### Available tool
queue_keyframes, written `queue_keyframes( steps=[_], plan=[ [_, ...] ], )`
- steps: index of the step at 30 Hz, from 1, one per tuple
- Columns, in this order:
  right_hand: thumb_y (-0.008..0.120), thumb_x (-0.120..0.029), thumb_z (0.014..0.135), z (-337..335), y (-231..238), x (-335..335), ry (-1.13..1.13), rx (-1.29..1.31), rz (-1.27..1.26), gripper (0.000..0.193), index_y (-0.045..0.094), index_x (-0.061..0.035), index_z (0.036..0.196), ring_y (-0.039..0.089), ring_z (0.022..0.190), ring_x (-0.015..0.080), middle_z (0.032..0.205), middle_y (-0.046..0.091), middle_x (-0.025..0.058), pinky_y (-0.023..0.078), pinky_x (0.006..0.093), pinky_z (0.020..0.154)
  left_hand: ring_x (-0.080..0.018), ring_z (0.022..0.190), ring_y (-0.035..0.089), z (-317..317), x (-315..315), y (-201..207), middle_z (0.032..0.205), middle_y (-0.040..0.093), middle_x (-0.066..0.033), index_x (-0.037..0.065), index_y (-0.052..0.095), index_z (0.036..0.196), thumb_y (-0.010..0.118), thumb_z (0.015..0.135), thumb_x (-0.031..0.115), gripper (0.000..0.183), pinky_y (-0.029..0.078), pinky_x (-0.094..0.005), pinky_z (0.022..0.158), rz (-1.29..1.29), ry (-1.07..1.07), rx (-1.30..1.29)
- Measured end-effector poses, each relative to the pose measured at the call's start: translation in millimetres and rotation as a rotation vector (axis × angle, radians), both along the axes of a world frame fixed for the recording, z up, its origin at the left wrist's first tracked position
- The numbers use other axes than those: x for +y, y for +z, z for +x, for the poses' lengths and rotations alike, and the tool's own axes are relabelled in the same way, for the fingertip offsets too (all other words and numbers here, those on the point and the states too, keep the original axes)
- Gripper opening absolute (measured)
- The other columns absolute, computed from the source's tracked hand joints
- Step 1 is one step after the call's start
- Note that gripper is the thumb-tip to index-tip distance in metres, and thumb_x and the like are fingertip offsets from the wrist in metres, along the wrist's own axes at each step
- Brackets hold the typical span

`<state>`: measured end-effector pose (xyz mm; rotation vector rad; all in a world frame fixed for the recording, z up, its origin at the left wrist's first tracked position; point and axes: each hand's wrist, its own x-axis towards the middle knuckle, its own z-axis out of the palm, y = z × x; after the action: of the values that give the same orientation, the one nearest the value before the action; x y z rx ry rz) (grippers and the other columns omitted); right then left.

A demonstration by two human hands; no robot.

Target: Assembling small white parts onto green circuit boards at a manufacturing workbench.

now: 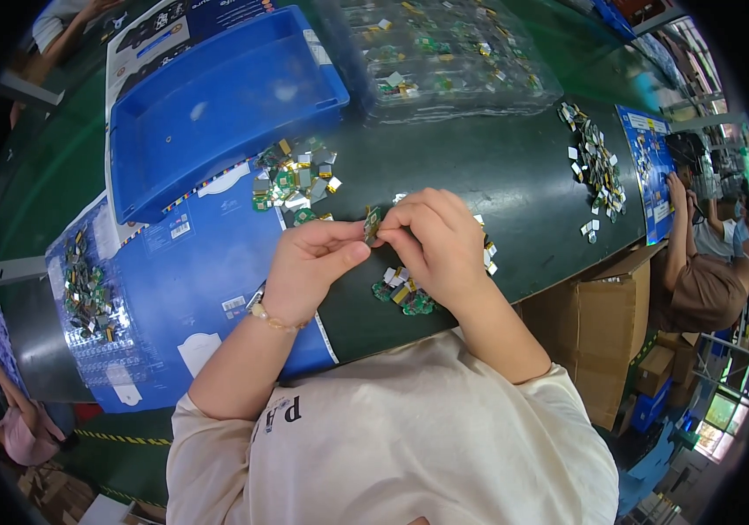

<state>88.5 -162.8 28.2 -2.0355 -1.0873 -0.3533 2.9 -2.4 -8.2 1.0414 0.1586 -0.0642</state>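
Between my two hands is a small green circuit board (372,224), held up above the dark table. My left hand (317,258) pinches it between thumb and fingers from the left. From the right, my right hand (431,236) pinches at its edge, fingers curled and partly hiding what they grip. Just beyond my left hand lies a pile of small circuit boards (295,179) with silver and yellow parts. Another cluster of boards (405,293) sits under and beside my right hand, partly covered by it.
An open blue bin (225,109) stands at the far left on blue printed cardboard (243,245). Stacked clear trays (444,61) with boards lie at the back. More boards (600,166) lie right, others (85,289) left. A cardboard box (589,332) stands by the table's right edge; co-workers sit nearby.
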Motion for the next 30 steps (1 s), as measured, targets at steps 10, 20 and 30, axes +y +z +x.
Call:
queue_keyframes(
  steps=[10,20,30],
  plan=[
    [0.066,-0.002,0.066,-10.4,-3.0,2.0,0.084,0.062,0.028,0.017,0.052,-0.0077,0.075,0.054,0.068,0.0263,0.077,0.056,0.0077,0.042,0.0353,0.06,-0.017,0.099,0.059,5.4,-2.2,-0.1,0.113,0.059,-0.0098,0.003,0.054,0.115,0.056,0.088,0.008,0.028,0.048,-0.0295,0.087,-0.34,-0.004,0.099],
    [0.063,-0.006,0.074,42.2,-6.1,-27.7,0.044,0.257,-0.397,0.008,0.055,-0.0063,0.077,0.051,0.092,0.0287,0.097,0.056,0.0067,0.041,0.0363,0.081,-0.0178,0.092,0.06,10.1,12.3,-1.4,0.106,0.06,-0.0103,0.005,0.055,0.109,0.05,0.092,0.016,0.021,0.048,-0.0287,0.081,-0.494,0.134,0.172],
    [0.067,-0.014,0.072,40.1,-13.2,-11.4,-0.148,0.161,-0.579,0.014,0.058,-0.0082,0.08,0.053,0.088,0.0284,0.089,0.053,0.0071,0.044,0.0374,0.077,-0.0122,0.077,0.06,7.0,9.5,-6.7,0.088,0.064,-0.0055,0.005,0.059,0.099,0.052,0.091,0.017,0.015,0.05,-0.0258,0.072,-0.319,0.185,0.15]
  ],
)
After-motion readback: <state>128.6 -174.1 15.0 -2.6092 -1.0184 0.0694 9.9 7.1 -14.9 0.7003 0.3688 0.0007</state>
